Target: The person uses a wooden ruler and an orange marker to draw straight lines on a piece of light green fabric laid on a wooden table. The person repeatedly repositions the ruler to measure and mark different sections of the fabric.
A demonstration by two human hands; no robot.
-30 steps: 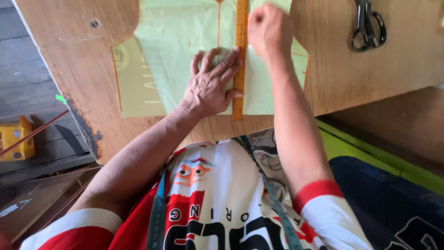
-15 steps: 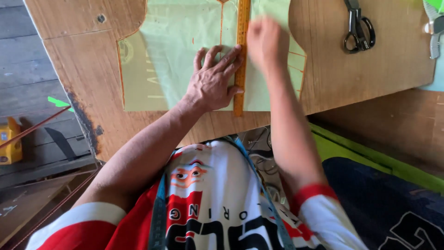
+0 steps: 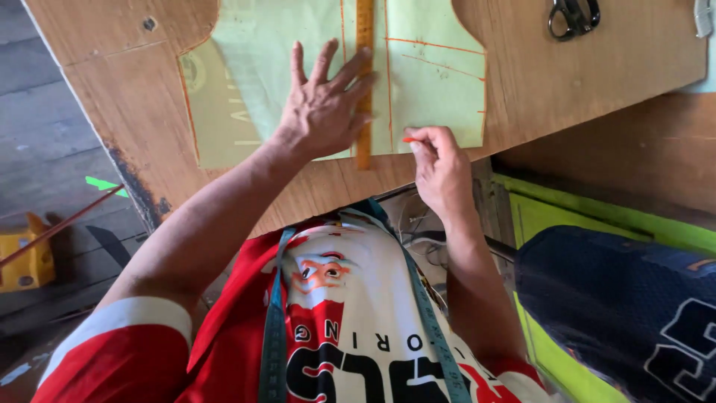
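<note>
A pale green fabric piece (image 3: 425,82) with orange drawn lines lies on the wooden board (image 3: 559,82). A long orange ruler (image 3: 364,89) runs across the fabric toward me. My left hand (image 3: 324,108) lies flat with fingers spread, pressing the ruler and fabric down. My right hand (image 3: 440,168) is at the fabric's near edge, right of the ruler, pinching a small orange chalk (image 3: 408,139) whose tip touches the cloth.
Black-handled scissors (image 3: 573,15) lie on the board at the top right. A teal measuring tape (image 3: 274,321) hangs around my neck. A dark blue garment (image 3: 626,306) lies at the lower right, over a bright green surface (image 3: 544,224). A yellow object (image 3: 26,257) sits on the floor at left.
My right hand has come down along the ruler from the far part of the fabric to its near edge. The left hand stays pressed on the ruler, fingers now spread wider.
</note>
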